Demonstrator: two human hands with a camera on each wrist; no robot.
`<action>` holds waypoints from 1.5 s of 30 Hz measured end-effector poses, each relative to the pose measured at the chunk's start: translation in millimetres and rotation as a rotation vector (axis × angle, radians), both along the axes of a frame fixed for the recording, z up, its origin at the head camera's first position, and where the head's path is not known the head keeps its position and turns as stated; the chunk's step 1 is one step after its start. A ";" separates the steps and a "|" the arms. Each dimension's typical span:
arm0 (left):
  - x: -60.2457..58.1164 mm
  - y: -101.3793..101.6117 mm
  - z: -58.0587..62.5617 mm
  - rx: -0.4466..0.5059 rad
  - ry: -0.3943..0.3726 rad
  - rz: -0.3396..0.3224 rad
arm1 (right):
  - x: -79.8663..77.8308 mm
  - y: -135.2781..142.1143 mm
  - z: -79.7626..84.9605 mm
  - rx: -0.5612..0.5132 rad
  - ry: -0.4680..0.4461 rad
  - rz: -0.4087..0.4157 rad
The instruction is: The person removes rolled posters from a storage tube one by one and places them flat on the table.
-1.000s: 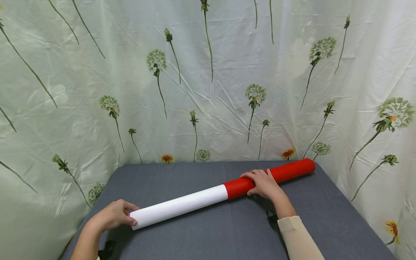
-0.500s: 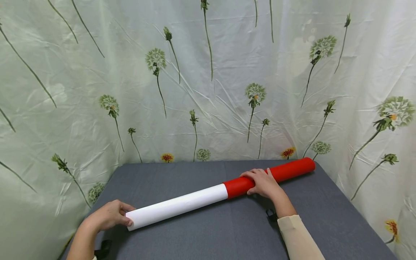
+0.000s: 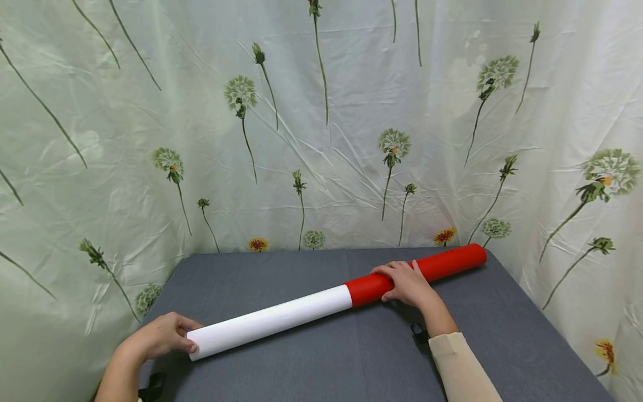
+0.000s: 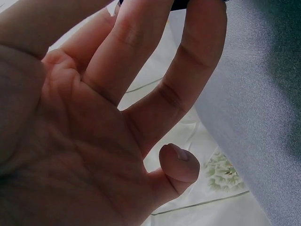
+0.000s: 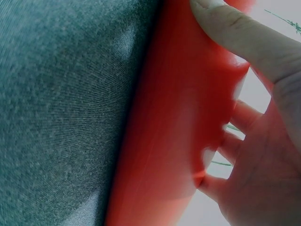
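Note:
A long white tube (image 3: 271, 321) lies slanted across the dark grey table, its right part hidden inside a wider red tube (image 3: 454, 262). My left hand (image 3: 163, 336) pinches the white tube's near left end between thumb and fingers. In the left wrist view, that hand (image 4: 80, 136) shows its palm and bent fingers, while the fingertips and their hold are cut off at the top. My right hand (image 3: 406, 283) grips the red tube from above near its left part. The right wrist view has the thumb (image 5: 244, 35) and fingers on either side of the red tube.
The grey cloth-covered table (image 3: 261, 279) spreads around the tubes. Behind it and at both sides hangs a pale curtain (image 3: 321, 139) printed with dandelions. A dark strap piece (image 3: 153, 385) shows under the left wrist, another (image 3: 419, 332) by the right wrist.
My left hand has moved left with the white tube's end, so more of the white tube shows outside the red one. My right hand and the red tube have stayed in place.

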State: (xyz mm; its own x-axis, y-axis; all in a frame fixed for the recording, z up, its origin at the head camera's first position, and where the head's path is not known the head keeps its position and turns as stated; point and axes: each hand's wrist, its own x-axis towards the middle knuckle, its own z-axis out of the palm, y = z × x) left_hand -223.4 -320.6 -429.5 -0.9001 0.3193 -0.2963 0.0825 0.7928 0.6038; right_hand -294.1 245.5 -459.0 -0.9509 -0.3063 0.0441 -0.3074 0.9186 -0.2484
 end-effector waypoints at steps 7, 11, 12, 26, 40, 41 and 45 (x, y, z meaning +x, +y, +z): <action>0.8 -3.8 1.3 0.005 -0.005 0.000 | 0.1 0.2 0.0 -0.004 0.004 0.003; 2.3 -4.6 1.9 0.013 -0.015 0.003 | 0.4 0.2 0.0 -0.001 0.002 0.005; 2.4 -4.6 2.0 0.014 -0.019 0.005 | 0.6 0.1 0.2 0.000 0.001 0.004; 2.6 -11.0 4.6 -0.053 -0.016 0.028 | 1.4 -1.9 0.4 -0.006 -0.018 0.006; 4.8 -31.5 1.2 0.028 -0.048 -0.017 | 1.6 -0.6 -0.5 -0.006 -0.018 0.005; 4.6 -32.0 1.0 0.032 -0.058 -0.010 | 1.4 -0.7 -0.5 -0.008 -0.019 0.003; 4.3 -34.5 0.3 0.053 -0.083 -0.005 | 0.8 -1.2 -0.3 -0.007 -0.015 0.004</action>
State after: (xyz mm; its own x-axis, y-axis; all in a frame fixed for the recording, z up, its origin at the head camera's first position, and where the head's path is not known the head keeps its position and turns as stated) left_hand -219.1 -355.2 -429.2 -0.8718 0.3407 -0.3520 0.0341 0.7590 0.6501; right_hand -293.3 244.4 -459.3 -0.9503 -0.3097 0.0321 -0.3072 0.9157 -0.2592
